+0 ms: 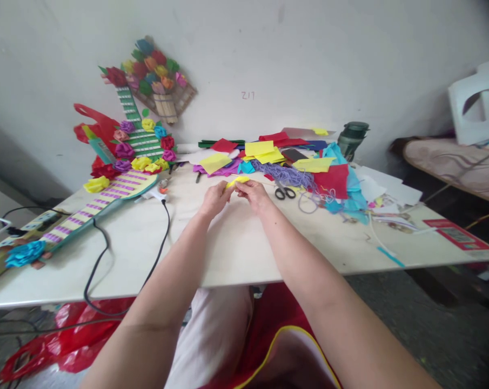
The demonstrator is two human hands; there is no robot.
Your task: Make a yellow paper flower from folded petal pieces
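My left hand (pixel 215 198) and my right hand (pixel 254 193) meet above the middle of the white table (pixel 236 248). Both pinch a small yellow paper piece (pixel 238 181) between their fingertips. Just behind the hands lies a heap of coloured paper sheets (pixel 268 154) in yellow, red, blue and purple. A pair of black-handled scissors (pixel 285 192) rests on the table right of my right hand, beside a tangle of purple yarn (pixel 287 174).
A striped craft piece with paper flowers (pixel 118 186) lies at the left, another leans on the wall (pixel 155 81). A glue gun (pixel 157 194) trails a black cable (pixel 102 243) over the front edge. A dark green jar (pixel 352 139) stands at the back.
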